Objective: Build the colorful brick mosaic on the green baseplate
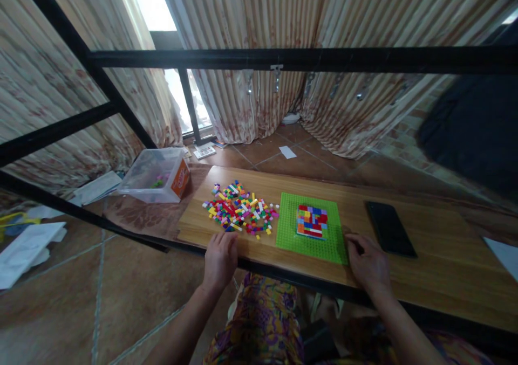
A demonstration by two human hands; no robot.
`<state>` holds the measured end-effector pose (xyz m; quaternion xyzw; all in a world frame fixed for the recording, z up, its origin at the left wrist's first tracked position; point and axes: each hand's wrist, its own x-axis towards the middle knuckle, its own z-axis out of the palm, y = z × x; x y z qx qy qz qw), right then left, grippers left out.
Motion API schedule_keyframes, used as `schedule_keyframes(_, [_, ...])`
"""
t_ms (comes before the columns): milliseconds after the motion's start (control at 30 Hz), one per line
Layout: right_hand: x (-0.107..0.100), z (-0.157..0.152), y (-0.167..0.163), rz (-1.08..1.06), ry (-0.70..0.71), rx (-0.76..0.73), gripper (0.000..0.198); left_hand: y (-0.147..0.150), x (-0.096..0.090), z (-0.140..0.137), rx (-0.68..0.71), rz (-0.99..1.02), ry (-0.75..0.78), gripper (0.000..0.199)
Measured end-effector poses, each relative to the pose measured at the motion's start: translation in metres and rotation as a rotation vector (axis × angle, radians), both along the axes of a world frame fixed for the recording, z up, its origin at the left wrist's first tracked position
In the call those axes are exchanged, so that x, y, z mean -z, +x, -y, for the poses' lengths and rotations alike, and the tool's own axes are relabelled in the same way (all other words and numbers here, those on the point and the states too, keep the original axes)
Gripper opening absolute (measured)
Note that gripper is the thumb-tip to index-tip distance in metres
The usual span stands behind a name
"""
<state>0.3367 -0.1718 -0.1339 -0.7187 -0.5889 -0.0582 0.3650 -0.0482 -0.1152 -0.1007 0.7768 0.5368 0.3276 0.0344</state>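
Note:
A green studded baseplate [288, 243] lies on the wooden table, bearing a low multicoloured block of toy bricks [311, 221]. Left of it spreads a loose pile of small toy bricks [238, 208] in many colours. My left hand [220, 254] rests at the table's front edge, just below the pile. Its fingers are curled inward, and whatever may be in them is hidden. Beside the right edge of the baseplate is my right hand [367, 258], loosely closed, its fingertips close to the plate; I see nothing in it.
A black phone [390, 229] lies on the table [449, 257] right of my right hand. At the table's left stands a clear plastic box [154, 184] with an orange label and a few pieces inside. A black metal frame [226, 59] crosses in front of the curtains. Papers lie on the tiled floor.

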Motion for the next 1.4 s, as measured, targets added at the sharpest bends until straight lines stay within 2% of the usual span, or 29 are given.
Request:
schedule_keyframes(133, [0.0, 0.001, 0.0, 0.008, -0.006, 0.015, 0.024, -0.005, -0.002, -0.001, -0.082, 0.047, -0.044, 0.008])
schedule_keyframes(233, [-0.001, 0.0, -0.001, 0.008, -0.006, 0.018, 0.025, 0.002, -0.009, -0.003, -0.04, 0.044, -0.064, 0.009])
schedule_keyframes(433, [0.0, -0.001, -0.001, 0.0, -0.003, 0.001, 0.025, 0.055, -0.014, -0.008, 0.124, 0.001, -0.099, 0.019])
schedule_keyframes(567, [0.002, -0.001, 0.0, 0.007, 0.008, -0.006, 0.025, 0.082, -0.01, -0.015, 0.092, -0.082, -0.133, 0.016])
schedule_keyframes(767, [0.001, -0.002, -0.002, -0.036, 0.006, -0.006, 0.023, 0.082, -0.006, -0.024, 0.109, -0.13, -0.117, 0.012])
schedule_keyframes(933, [-0.002, -0.003, -0.005, -0.068, 0.011, -0.01, 0.022, 0.08, -0.005, -0.031, 0.118, -0.141, -0.04, 0.016])
schedule_keyframes(1067, [-0.005, -0.004, -0.007, -0.085, 0.009, 0.0, 0.021, 0.083, -0.01, -0.032, 0.156, -0.021, -0.053, 0.02])
schedule_keyframes(1267, [-0.003, -0.004, -0.007, -0.093, 0.009, 0.002, 0.021, 0.09, -0.03, -0.022, 0.17, 0.301, -0.274, 0.018])
schedule_keyframes(1400, [-0.001, -0.004, -0.005, -0.102, 0.008, -0.003, 0.02, 0.091, -0.032, -0.017, 0.196, 0.436, -0.314, 0.014])
